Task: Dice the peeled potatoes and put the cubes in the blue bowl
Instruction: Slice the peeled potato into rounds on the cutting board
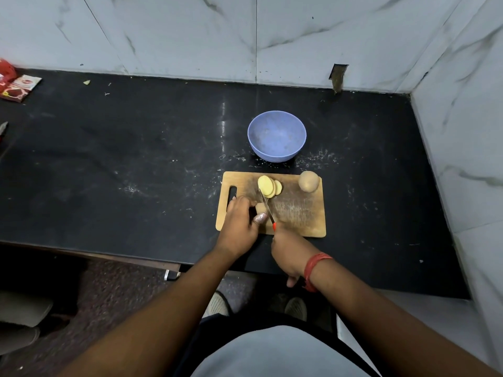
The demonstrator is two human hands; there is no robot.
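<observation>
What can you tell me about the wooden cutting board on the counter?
The cutting board is a pale wooden rectangle with rounded corners and a slot handle at its left end, its surface scratched by cuts. It lies flat on the black counter, just in front of the blue bowl. On it sit a fan of yellow potato slices and a whole potato at the far right corner. The left hand rests on it.

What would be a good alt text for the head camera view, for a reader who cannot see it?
A person slices a potato piece on a wooden cutting board, the left hand steadying it and the right hand holding a knife. Slices and a whole potato lie on the board; an empty blue bowl stands behind.
</observation>
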